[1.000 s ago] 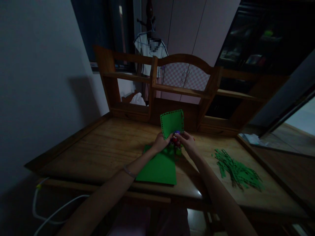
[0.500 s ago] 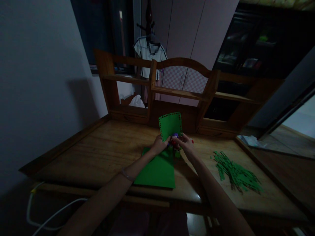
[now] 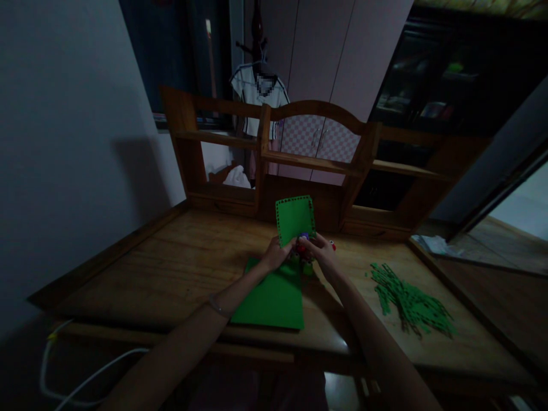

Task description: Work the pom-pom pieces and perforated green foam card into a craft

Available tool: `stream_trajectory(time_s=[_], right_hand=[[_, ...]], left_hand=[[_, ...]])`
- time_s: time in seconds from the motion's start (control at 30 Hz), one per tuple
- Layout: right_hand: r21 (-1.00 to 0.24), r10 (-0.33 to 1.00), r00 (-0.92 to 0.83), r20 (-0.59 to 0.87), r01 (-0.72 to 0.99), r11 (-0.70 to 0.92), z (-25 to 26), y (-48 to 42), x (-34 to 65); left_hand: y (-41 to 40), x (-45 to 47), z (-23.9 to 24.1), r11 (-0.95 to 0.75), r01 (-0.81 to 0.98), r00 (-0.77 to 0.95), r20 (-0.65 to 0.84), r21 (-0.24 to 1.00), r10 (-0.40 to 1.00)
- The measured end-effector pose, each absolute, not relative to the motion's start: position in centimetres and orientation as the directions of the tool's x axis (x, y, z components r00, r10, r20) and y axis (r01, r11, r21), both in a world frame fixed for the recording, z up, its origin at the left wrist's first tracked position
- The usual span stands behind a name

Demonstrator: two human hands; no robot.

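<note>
My left hand [image 3: 274,255] pinches the lower edge of a small green sheet [image 3: 294,218] with punched holes round its border and holds it upright above the desk. My right hand [image 3: 322,252] is closed round a small red and purple tool [image 3: 303,245] pressed against the same lower edge. Under both hands a larger plain green sheet [image 3: 270,297] lies flat on the wooden desk [image 3: 180,268].
A heap of green punched strips [image 3: 409,299] lies on the desk to the right. A wooden shelf unit [image 3: 274,154] stands along the back edge. A white cable [image 3: 77,377] hangs at the lower left. The room is dim.
The hands and the small green sheet keep almost the same pose; the view has shifted slightly, so everything sits a little lower and to the left.
</note>
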State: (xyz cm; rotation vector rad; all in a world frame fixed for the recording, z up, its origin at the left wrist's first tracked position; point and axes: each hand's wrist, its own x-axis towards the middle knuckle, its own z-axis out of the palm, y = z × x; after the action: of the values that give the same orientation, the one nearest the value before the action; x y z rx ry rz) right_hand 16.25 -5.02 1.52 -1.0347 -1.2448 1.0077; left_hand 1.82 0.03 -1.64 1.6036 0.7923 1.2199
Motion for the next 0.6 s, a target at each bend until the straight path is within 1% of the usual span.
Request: stream_trajectory(time_s=[0.1,0.27,0.4,0.6], right_hand=[[-0.977,0.975,0.066,0.210,-0.018,0.212,1.57,-5.06,16.23],[-0.978,0.978,0.042,0.204,-0.032,0.205,1.61,-5.01,16.24],[-0.981,0.980,0.051,0.194,-0.011,0.195,1.57,-4.98,16.31],[-0.980,0.980,0.046,0.196,-0.016,0.197,1.27,-4.98,16.43]], left_hand=[[-0.14,1.81,-1.52,-0.344,-0.026,0.275,0.338,0.939,0.900],[-0.23,1.67,-1.43,-0.384,-0.013,0.239,0.375,0.923,0.895],[-0.17,1.61,-1.51,-0.355,0.007,0.257,0.341,0.935,0.904],[-0.29,1.71,-1.48,-0.338,-0.038,0.304,0.333,0.940,0.892]])
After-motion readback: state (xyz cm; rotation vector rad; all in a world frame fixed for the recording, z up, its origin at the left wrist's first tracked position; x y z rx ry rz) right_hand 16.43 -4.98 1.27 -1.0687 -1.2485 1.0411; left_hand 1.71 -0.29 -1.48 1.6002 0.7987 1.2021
